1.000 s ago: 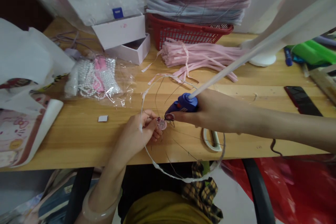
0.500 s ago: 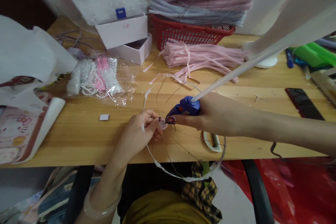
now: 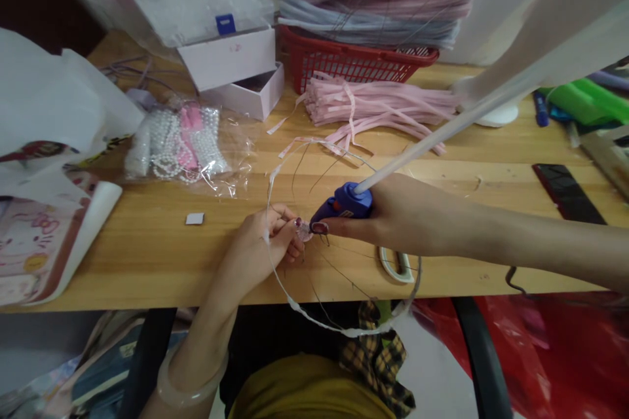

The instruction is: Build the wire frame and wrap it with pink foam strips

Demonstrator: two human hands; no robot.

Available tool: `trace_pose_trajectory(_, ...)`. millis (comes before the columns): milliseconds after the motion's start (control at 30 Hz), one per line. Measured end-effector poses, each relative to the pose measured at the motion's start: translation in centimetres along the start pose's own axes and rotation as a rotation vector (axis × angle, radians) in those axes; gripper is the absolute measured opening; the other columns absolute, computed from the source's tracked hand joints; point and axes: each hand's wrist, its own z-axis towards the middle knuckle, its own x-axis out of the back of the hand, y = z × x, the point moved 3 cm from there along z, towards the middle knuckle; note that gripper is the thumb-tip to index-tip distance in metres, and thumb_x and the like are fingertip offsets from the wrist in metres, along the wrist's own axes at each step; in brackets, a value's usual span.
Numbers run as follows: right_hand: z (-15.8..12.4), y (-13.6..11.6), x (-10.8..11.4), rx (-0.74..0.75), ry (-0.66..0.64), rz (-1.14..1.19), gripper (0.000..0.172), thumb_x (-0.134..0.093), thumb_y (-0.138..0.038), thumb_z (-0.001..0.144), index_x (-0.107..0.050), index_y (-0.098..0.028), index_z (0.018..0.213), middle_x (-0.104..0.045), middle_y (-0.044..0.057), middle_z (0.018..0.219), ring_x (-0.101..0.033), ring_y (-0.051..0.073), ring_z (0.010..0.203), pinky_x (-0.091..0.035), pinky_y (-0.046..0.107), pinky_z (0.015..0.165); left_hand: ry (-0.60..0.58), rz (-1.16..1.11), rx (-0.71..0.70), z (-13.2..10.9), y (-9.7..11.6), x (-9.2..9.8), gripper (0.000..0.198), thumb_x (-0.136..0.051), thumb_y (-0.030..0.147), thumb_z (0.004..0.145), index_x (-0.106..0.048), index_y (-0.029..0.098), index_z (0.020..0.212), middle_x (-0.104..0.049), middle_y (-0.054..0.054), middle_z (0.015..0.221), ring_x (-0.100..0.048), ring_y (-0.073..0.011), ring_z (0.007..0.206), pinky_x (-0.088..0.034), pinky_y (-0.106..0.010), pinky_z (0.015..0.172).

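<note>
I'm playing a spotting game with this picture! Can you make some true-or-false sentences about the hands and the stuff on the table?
1. The right hand holds a blue glue gun. True.
2. The left hand lies flat and empty on the table. False: it pinches a small pink piece right at the gun's tip.
3. The basket at the back is green. False: it is red.
4. A clear bag of pearl strings lies to the left of the hands. True.
5. A bundle of pink strips lies in front of the basket. True.
</note>
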Motion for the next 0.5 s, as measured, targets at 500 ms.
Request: trace_pose_trajectory(500, -0.17, 0.25, -0.02, 0.053, -0.009, 0.003, 0.041, -0.053, -0.059, 0.089, -0.078, -0.030, 0.102, -0.077, 0.003, 0.088, -0.066, 0.021, 0.077, -0.048, 0.031, 0.070, 0.000, 0.003, -0.003, 0.04, 0.02, 0.02, 0.011, -0.058, 0.026, 0.092, -0.053, 0.019, 0.084, -0.069, 0.003, 0.059, -0.064, -0.0103, 0.048, -0.050, -0.018, 0.046)
